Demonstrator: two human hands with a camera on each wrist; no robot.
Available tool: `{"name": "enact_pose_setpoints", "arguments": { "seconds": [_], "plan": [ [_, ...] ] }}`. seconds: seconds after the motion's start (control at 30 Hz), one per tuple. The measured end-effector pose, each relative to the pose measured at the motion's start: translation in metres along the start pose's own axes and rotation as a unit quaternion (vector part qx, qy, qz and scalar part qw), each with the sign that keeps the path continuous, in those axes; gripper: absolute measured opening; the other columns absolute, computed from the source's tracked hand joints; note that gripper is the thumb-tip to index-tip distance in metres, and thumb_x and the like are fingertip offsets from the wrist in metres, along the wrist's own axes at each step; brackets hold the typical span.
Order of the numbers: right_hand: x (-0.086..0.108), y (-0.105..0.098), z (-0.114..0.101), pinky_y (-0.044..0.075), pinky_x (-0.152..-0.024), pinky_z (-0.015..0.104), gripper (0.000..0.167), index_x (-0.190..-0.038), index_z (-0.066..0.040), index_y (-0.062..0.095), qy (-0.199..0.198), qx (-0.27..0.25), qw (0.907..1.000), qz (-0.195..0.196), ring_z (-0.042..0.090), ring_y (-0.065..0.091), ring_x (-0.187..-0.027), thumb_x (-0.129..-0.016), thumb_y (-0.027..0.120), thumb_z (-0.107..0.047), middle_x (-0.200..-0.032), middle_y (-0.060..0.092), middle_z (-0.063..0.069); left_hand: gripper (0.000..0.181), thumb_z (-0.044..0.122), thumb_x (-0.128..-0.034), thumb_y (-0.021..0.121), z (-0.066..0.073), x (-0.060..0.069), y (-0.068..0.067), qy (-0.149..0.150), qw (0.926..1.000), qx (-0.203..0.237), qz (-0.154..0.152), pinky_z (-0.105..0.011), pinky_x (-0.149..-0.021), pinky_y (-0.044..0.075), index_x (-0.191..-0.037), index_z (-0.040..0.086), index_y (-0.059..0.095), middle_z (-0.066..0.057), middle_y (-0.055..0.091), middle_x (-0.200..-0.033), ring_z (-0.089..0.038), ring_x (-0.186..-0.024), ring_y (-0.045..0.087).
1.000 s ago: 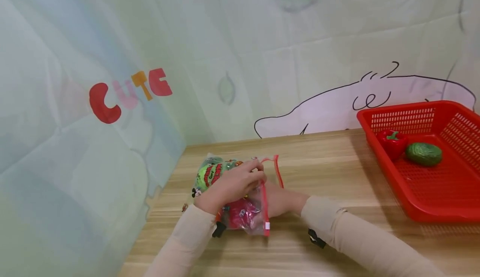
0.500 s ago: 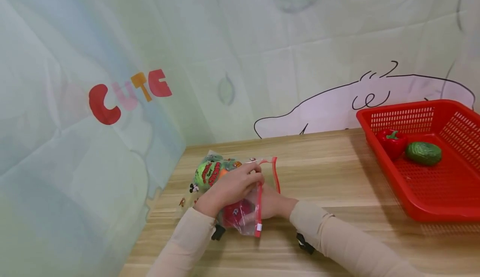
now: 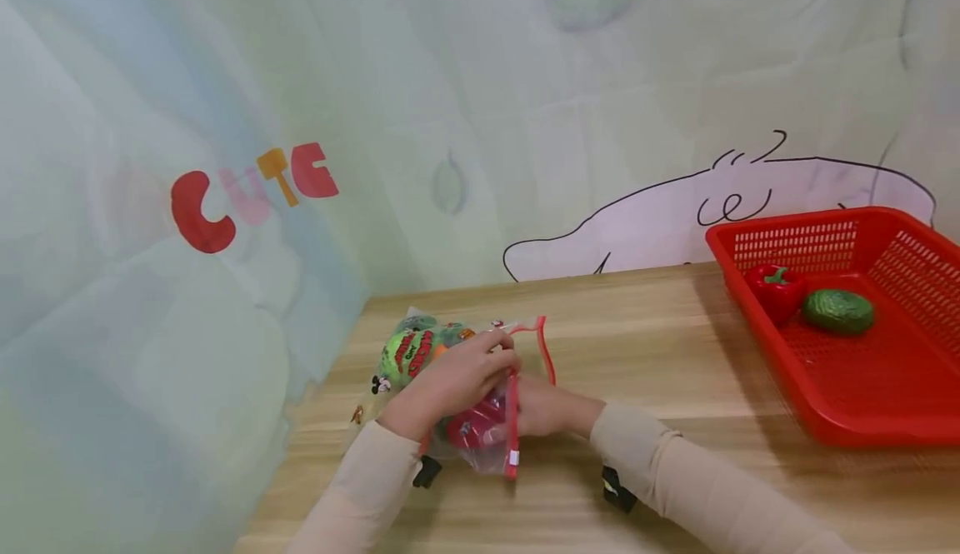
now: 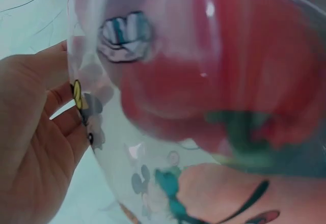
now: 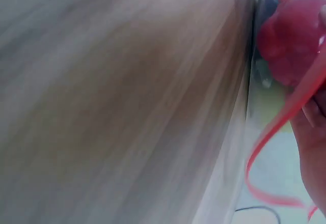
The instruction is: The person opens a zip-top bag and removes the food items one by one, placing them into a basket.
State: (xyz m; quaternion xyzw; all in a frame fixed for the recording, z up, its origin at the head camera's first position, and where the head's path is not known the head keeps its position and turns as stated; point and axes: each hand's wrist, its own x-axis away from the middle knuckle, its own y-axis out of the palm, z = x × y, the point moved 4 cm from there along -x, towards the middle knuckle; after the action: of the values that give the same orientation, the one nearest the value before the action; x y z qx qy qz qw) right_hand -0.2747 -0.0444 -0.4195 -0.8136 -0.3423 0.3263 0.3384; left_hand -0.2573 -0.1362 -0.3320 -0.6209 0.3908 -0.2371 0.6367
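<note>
On the table, a clear zip bag [image 3: 491, 461] with cartoon prints and a red slider rim has its mouth facing right. Green and orange items [image 3: 396, 358] show through its far end. My left hand [image 3: 457, 375] pinches the upper edge of the mouth; in the left wrist view the left hand [image 4: 38, 132] lies along the outside of the plastic. My right hand [image 3: 547, 408] reaches in through the mouth, gripping a red bell pepper [image 5: 293, 40]. Through the film, the bell pepper [image 4: 214, 81] shows its green stem. Some right fingers are hidden behind rim and pepper.
A red plastic basket [image 3: 795, 383] stands at the right of the wooden table [image 3: 622, 329]. Inside it lie another red bell pepper [image 3: 776, 291] and a dark green bumpy vegetable [image 3: 838, 311]. Printed cloth [image 3: 600, 146] hangs along the back and left.
The bag's mouth and my right hand with the bell pepper have shifted slightly left. My left hand keeps its pinch on the rim. The view has turned a little.
</note>
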Motion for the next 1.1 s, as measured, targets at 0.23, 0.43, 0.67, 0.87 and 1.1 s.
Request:
{"name": "enact_pose_setpoints", "arguments": {
  "seconds": [0.23,0.43,0.67,0.87,1.1],
  "plan": [
    [0.015,-0.01,0.011,0.046,-0.088,0.022,0.051,-0.125,-0.009,0.045,0.069,-0.196,0.9777,-0.03,0.005,0.055,-0.1,-0.082,0.068,-0.024,-0.117,0.058,0.003,0.008,0.017,-0.0894,0.059,0.0,0.0,0.001,-0.008,0.9999,-0.012,0.002,-0.025,-0.075,0.052,-0.096,0.02,0.062,0.003,0.053,-0.106,-0.01,-0.091,0.054],
    [0.026,-0.018,0.019,0.044,-0.093,0.025,0.071,-0.138,-0.015,0.028,0.101,-0.177,0.9781,-0.04,0.013,0.047,-0.112,-0.08,0.067,-0.03,-0.125,0.048,0.0,0.012,0.018,-0.0889,0.06,-0.001,0.0,0.002,-0.017,0.9997,-0.013,-0.009,-0.025,-0.08,0.052,-0.1,0.02,0.062,0.002,0.052,-0.107,-0.011,-0.092,0.054],
    [0.039,-0.028,0.029,0.049,-0.084,0.03,0.061,-0.125,-0.006,0.032,0.16,-0.18,0.9698,-0.034,0.019,0.05,-0.104,-0.077,0.065,-0.026,-0.114,0.05,0.006,0.012,0.02,-0.0898,0.059,-0.003,0.001,0.003,-0.024,0.9995,-0.012,-0.017,-0.022,-0.079,0.052,-0.102,0.022,0.061,0.004,0.052,-0.108,-0.009,-0.091,0.053],
    [0.05,-0.036,0.036,0.049,-0.088,0.038,0.068,-0.13,-0.008,0.024,0.186,-0.204,0.9609,-0.027,0.025,0.046,-0.112,-0.078,0.065,-0.025,-0.121,0.046,0.01,0.011,0.019,-0.0904,0.058,-0.002,0.0,0.004,-0.018,0.9997,-0.006,-0.012,-0.023,-0.077,0.051,-0.1,0.021,0.062,0.004,0.052,-0.106,-0.01,-0.088,0.053],
    [0.066,-0.053,0.03,0.051,-0.085,0.042,0.081,-0.143,-0.02,0.022,0.202,-0.233,0.951,-0.026,0.03,0.04,-0.12,-0.076,0.068,-0.024,-0.136,0.038,0.009,0.013,0.021,-0.0902,0.058,-0.002,0.0,0.004,-0.031,0.9992,0.0,-0.025,-0.023,-0.079,0.052,-0.102,0.022,0.062,0.004,0.052,-0.108,-0.01,-0.09,0.053]
  ]
}}
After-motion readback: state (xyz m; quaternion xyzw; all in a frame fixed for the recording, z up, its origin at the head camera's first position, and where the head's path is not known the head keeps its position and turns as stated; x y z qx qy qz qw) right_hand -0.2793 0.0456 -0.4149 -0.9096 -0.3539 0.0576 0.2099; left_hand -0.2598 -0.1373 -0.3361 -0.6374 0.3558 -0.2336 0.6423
